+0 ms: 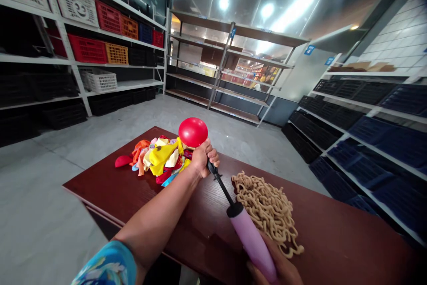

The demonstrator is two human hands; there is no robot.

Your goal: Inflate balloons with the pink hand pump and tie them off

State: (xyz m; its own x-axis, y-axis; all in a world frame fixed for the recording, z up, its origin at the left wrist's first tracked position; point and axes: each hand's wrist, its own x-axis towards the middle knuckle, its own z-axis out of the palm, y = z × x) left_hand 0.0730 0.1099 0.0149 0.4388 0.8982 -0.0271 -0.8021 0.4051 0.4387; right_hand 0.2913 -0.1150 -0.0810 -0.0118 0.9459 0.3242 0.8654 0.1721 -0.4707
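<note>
My left hand [202, 158] is wrapped round the black end of a hand balloon pump [251, 245]. A round, partly inflated red balloon [193, 132] sits at the top of that hand, its neck hidden by the fingers. My right hand [280, 262] grips the pump's light purple barrel at the lower edge of the view, partly cut off. Between the hands the thin black rod is drawn out of the barrel. Left of my left hand lies a pile of limp, uninflated balloons [163, 157] in yellow, orange, red, cream and blue.
A heap of tan rope [267, 207] lies on the dark red-brown table [123, 191], right of the pump. Shelves with coloured crates [88, 48] stand left, a metal rack [220, 65] behind, and shelves of dark crates [376, 142] right. Grey floor [140, 114] surrounds the table.
</note>
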